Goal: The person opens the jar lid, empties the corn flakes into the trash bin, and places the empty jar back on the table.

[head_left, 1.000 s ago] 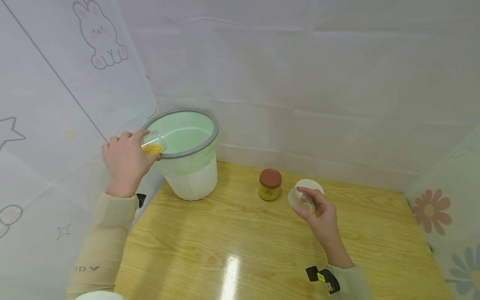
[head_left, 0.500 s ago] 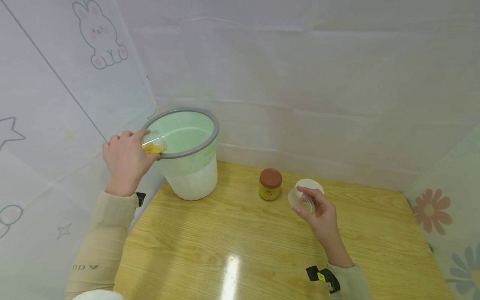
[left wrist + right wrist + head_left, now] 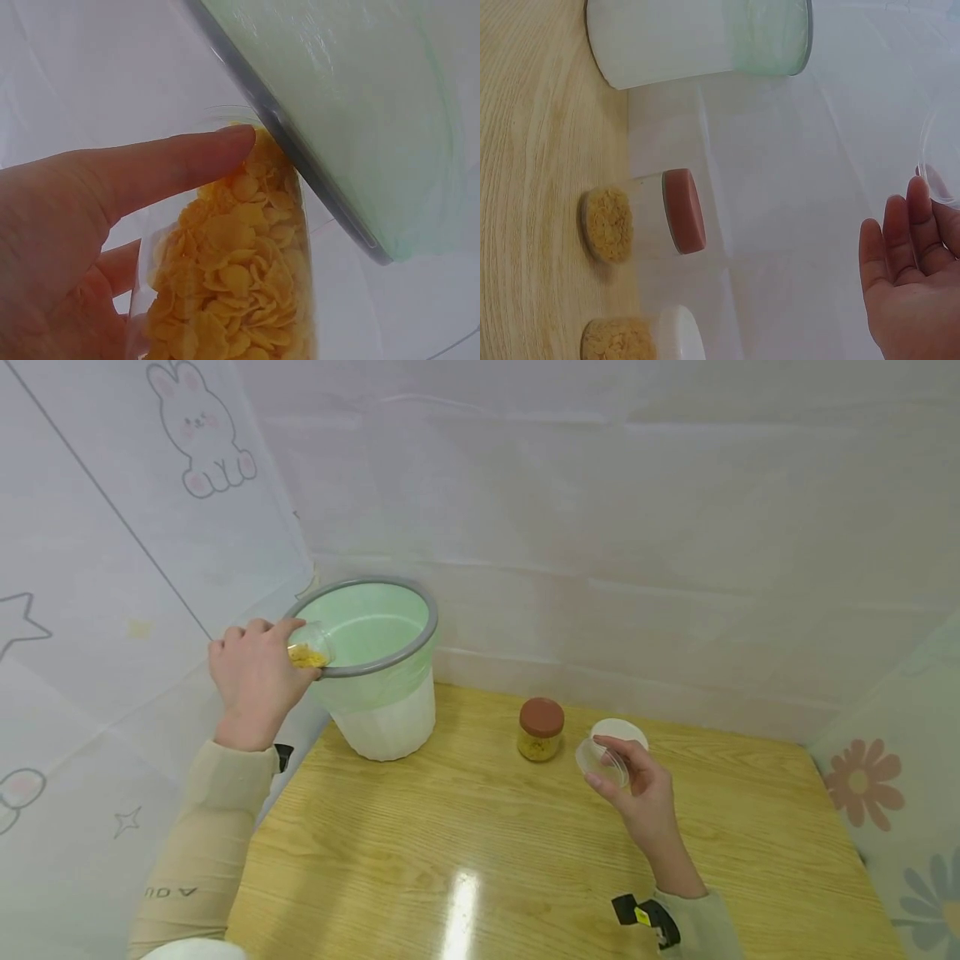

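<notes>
My left hand (image 3: 257, 681) grips a clear jar (image 3: 309, 653), tipped on its side with its mouth at the bin's grey rim (image 3: 378, 666). Yellow cornflakes (image 3: 232, 285) fill much of the jar in the left wrist view, where the thumb lies along its side near the mouth. The waste bin (image 3: 390, 727) is white, with a pale green liner (image 3: 375, 614) folded over its top. Over the table's right half, my right hand (image 3: 648, 789) pinches a clear round lid (image 3: 602, 764) by its edge, raised above the tabletop.
Between the bin and my right hand stands a brown-lidded jar (image 3: 538, 743) holding cornflakes. A white-lidded jar (image 3: 681, 337) of flakes is partly hidden behind the right hand in the head view. The wooden table (image 3: 487, 835) meets a cloth-covered wall behind.
My left hand and the tipped jar have shifted very slightly to the right at the bin's rim. The right hand with the lid has stayed in place.
</notes>
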`<state>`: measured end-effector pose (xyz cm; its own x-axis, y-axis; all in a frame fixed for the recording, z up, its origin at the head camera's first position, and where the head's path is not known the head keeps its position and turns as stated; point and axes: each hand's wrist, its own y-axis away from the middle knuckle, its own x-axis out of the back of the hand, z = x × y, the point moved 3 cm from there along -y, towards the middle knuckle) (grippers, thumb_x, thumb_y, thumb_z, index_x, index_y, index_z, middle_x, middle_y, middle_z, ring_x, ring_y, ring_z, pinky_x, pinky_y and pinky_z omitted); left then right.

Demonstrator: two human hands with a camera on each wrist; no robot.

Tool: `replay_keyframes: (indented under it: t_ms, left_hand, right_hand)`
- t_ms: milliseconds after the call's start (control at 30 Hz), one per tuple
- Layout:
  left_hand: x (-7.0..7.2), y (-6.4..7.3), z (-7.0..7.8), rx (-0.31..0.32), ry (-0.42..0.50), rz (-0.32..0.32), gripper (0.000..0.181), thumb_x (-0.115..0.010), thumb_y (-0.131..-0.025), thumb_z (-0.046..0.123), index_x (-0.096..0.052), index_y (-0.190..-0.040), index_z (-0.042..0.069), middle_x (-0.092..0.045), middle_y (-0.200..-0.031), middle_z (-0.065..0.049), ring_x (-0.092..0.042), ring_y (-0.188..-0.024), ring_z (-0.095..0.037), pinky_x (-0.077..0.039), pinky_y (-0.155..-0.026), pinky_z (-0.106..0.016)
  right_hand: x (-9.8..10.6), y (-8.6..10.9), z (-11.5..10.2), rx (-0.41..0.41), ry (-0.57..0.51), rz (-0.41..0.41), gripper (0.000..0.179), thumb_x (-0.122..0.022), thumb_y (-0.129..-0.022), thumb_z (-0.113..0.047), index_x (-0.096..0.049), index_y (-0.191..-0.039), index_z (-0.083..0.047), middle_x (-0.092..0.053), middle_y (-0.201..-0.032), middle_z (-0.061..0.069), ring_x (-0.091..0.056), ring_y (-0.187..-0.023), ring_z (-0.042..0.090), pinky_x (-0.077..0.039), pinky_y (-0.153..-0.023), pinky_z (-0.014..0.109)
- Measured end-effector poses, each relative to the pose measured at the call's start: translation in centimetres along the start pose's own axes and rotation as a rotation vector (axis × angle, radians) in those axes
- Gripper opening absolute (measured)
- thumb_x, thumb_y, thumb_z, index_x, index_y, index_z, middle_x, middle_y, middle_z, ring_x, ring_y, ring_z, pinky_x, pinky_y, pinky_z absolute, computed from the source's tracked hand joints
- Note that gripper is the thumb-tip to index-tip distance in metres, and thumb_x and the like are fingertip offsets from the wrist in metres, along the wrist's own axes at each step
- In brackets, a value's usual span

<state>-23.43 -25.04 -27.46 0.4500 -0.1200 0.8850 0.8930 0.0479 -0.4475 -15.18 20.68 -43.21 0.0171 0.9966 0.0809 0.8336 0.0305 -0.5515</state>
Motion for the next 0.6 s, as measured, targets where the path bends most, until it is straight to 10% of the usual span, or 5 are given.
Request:
replay_keyframes:
  t_ms: [600]
  left_hand:
    - [-0.03, 0.07, 0.06, -0.006, 0.013, 0.022, 0.062, -0.086, -0.077, 0.028, -0.065, -0.134, 0.014, -0.061, -0.120, -0.028, -0.049, -0.094, -0.048, -0.037, -0.082, -0.060]
  right_hand:
    - [0.04, 0.28, 0.20, -0.019, 0.010, 0.005, 0.044, -0.068, -0.085, 0.018, -0.059, -0.127, 0.015, -0.061, -0.123, 0.020, -0.057, -0.105, 0.015, -0.041, -0.103, 0.023]
